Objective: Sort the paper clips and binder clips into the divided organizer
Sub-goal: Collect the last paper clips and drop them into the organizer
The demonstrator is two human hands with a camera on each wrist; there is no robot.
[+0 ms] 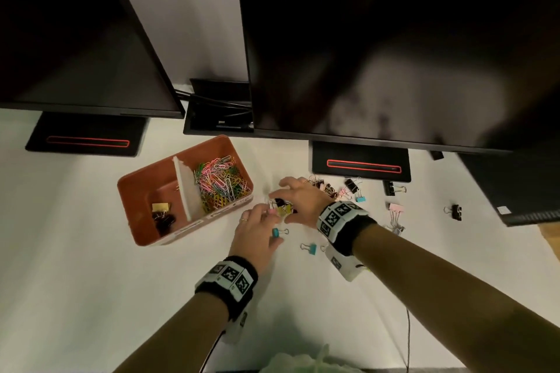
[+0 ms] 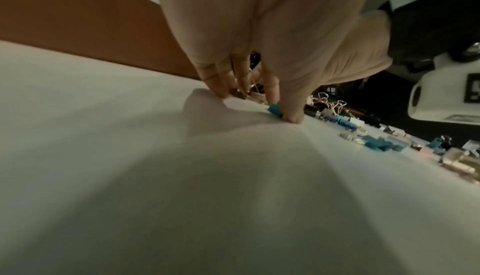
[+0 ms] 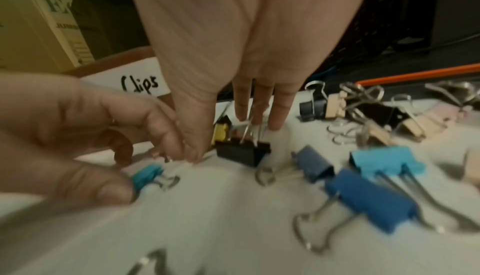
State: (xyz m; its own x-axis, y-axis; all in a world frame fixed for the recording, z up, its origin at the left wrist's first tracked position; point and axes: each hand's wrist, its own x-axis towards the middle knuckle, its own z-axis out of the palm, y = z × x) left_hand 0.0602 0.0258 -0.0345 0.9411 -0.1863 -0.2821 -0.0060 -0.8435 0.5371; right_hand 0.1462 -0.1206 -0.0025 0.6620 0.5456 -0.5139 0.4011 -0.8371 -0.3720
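Note:
An orange divided organizer (image 1: 133,215) stands left of my hands; coloured paper clips (image 1: 218,182) fill its right compartment, and a few binder clips (image 1: 162,215) lie in its left one. My left hand (image 1: 269,225) reaches down to the table, its thumb and forefinger pinching a teal binder clip (image 2: 275,111) (image 3: 145,176). My right hand (image 1: 288,201) arches over a small cluster of black and yellow binder clips (image 1: 283,209). Its fingers (image 3: 280,115) touch the wire handles of the black clip (image 3: 244,154), with the thumb on the other side. Loose binder clips (image 1: 354,188) lie scattered to the right.
Two dark monitors overhang the white desk, their stands (image 1: 360,165) (image 1: 86,138) behind the work area. A black cable box (image 1: 218,109) sits between them and a black device (image 1: 515,185) at far right. A thin cable (image 1: 407,336) runs along the front right.

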